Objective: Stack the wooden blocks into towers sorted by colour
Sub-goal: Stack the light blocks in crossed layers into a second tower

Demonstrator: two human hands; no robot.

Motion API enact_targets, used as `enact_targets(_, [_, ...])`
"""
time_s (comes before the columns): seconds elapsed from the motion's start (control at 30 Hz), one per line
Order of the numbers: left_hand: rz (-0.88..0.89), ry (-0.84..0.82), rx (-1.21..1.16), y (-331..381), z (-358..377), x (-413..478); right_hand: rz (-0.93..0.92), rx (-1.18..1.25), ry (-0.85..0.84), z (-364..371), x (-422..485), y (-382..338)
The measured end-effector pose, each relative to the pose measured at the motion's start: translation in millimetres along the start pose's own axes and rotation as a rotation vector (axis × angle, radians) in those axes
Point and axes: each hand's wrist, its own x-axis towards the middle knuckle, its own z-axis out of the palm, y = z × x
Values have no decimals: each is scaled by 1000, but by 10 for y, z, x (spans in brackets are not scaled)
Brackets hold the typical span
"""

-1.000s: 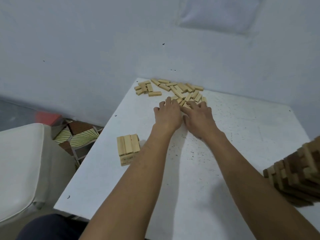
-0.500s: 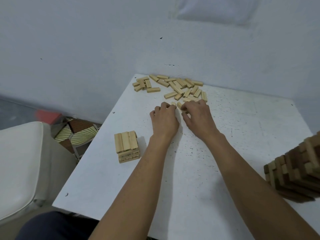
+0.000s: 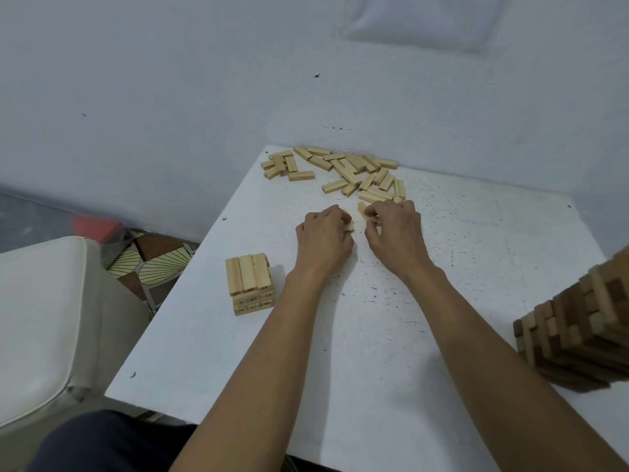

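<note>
left hand (image 3: 323,240): fingers curled round pale block (image 3: 349,227)
right hand (image 3: 396,233): fingertips pinch second pale block (image 3: 361,209)
pale tower (image 3: 250,284): apart, left of left hand

Left hand (image 3: 323,240), right hand (image 3: 394,236) grip pale blocks (image 3: 361,209) (fingers (image 3: 376,212) curled); pile (image 3: 350,168) beyond

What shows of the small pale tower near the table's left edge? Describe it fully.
The small pale tower is built of light, bare-looking wooden blocks. Its top layer is three blocks side by side, with a few more layers beneath. It stands upright on the white table near the left edge, left of the left hand and apart from it. Only the table touches it.
</note>
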Motion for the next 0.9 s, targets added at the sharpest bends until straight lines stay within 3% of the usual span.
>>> enact_targets(0.33, [-17,-17,-21,11,31,69,59,96,10,-33,38,-22])
enact_targets(0.7, [8,-36,-66,-7,30,123,22,-52,-19,-160,-59,80])
enact_targets(0.8, [38,-92,-68,14,25,167,50,-131,-48,-198,-81,178])
enact_targets(0.9, [51,-201,1,52,10,214,24,-43,-62,-195,-103,220])
